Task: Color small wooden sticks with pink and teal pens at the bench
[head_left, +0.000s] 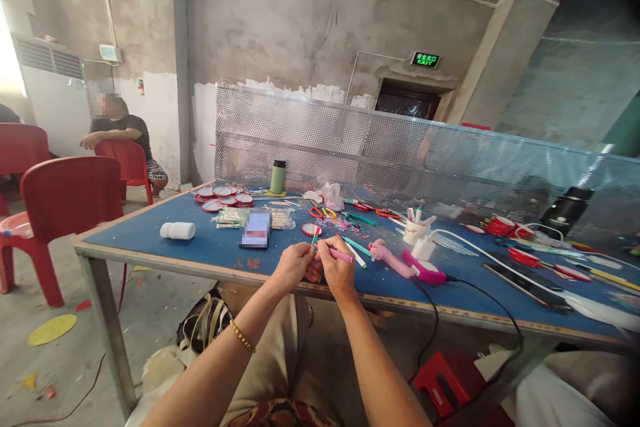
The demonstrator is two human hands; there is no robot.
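My left hand (294, 263) is closed at the table's front edge, its fingertips pinching a thin teal-and-white piece (315, 239) that points upward; its exact kind is too small to tell. Close beside it, my right hand (339, 269) wraps round a pink pen (341, 255), whose left end meets the left fingertips. Just beyond both hands lies a round red-rimmed disc (311, 230) with a pale face. To the right of the right hand rest a white pen with a green end (356, 256) and a teal pen (357, 246).
On the blue table (210, 273) stand a phone (255, 228), a white bottle (178, 231), a green flask (278, 177) and a pen cup (415, 232). A pink handheld device (425, 269) trails a black cable. Scissors (323, 212) lie behind. A perforated metal screen (310, 140) borders the back; a person (123, 130) sits left.
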